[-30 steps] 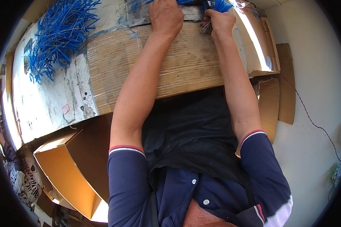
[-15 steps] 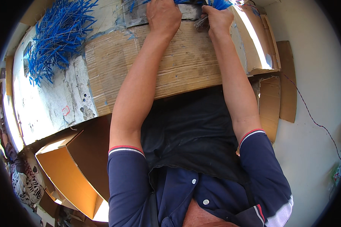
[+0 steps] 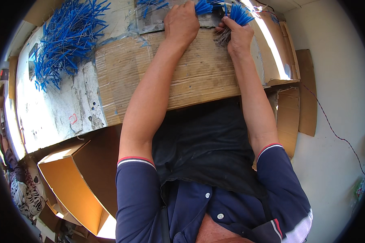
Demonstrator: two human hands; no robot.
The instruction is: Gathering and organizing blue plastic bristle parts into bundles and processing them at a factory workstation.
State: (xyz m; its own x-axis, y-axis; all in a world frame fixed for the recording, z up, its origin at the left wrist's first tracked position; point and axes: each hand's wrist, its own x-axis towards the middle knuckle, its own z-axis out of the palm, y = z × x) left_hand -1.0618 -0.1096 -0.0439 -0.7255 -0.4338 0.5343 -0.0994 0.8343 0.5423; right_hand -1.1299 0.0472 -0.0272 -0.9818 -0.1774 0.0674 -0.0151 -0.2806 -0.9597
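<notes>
My right hand is closed around a bundle of blue-tipped wires, fingers wrapped tight at the middle so the blue ends fan out above my knuckles and the bare grey ends splay out below, just inside my thumb. Just to the left of that grip, my left hand lies knuckles up on the far edge of the bench, its fingers curled down over a second tuft of blue wires; I cannot tell whether they are pinched or only pressed under the fingertips.

Both hands rest on a worn sheet of corrugated cardboard that covers the bench beneath my forearms. Beyond my left hand lies a grey metal plate with a few loose blue pieces on it. Well off to the left of both hands, a large loose heap of blue wires is spread over the scuffed white bench top. Below that, near my left elbow, stands an open cardboard box. To the right of my right arm, flat cardboard pieces lie on the pale floor.
</notes>
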